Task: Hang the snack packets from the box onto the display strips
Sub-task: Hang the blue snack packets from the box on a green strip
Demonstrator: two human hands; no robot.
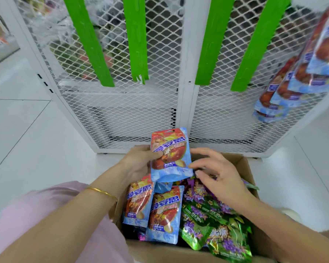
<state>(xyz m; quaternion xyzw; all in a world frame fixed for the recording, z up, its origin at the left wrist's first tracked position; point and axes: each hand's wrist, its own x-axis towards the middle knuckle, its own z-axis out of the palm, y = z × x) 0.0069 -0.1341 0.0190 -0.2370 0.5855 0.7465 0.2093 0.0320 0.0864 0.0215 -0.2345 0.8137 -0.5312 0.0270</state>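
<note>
Now left hand [139, 164] grips blue packet [172, 158]

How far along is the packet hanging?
Done: a column of hung blue packets at far right. In hand: the left hand grips one blue packet over the box. Left: four green strips bare, many boxed packets remaining.

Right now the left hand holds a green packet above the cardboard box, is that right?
Not green: in the head view the left hand holds a blue-and-red packet above the cardboard box. The green packets lie in the box.
</note>
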